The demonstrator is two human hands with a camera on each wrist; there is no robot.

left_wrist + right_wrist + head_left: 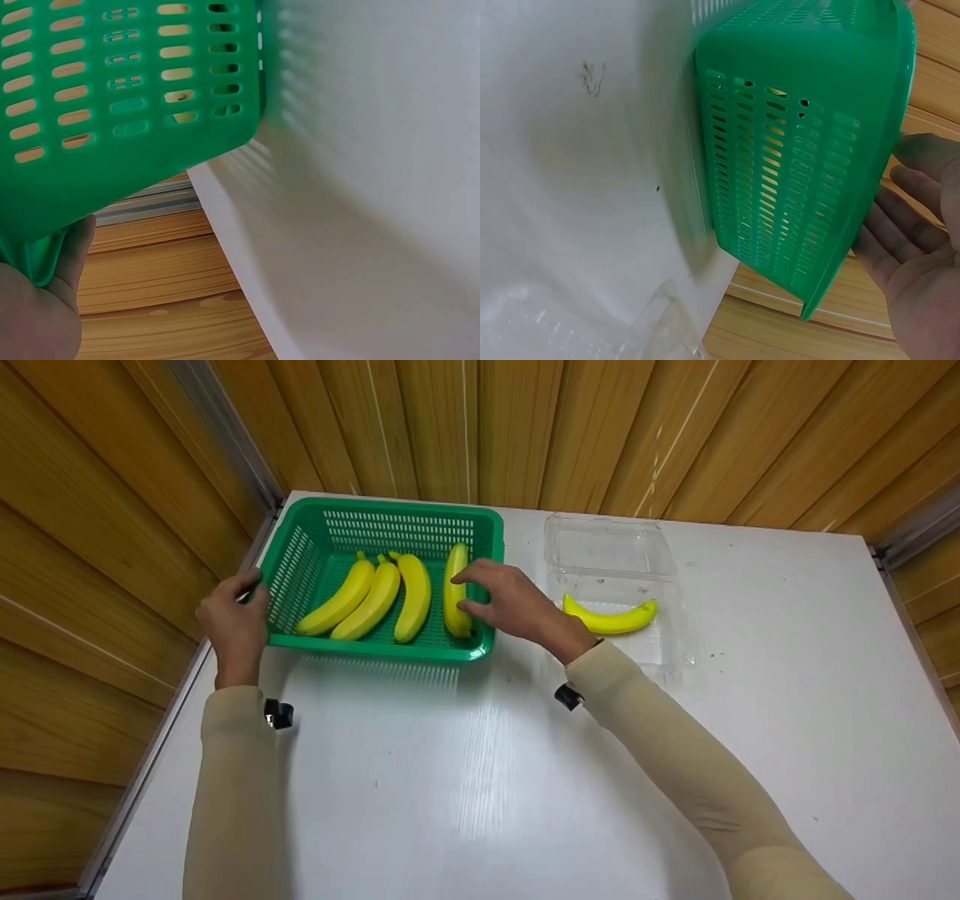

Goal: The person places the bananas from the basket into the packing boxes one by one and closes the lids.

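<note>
A green plastic basket [375,651] with slotted walls holds several yellow bananas. My left hand [237,624] grips its left rim; in the left wrist view the thumb and palm of that hand [37,322] are at the rim's edge. Over the right rim reaches my right hand [517,604], thumb and forefinger spread apart beside the rightmost banana [454,592]. Whether the fingertips touch that banana cannot be told. From the right wrist camera, the right hand's fingers [900,225] extend past the basket's rim, and the wall hides most of the fruit.
Right of the basket lies an unlidded clear plastic clamshell box [607,547] with one banana [611,619] in it. Both stand on a white table [420,780]. Wood-panelled walls [510,435] border the table behind and at the sides.
</note>
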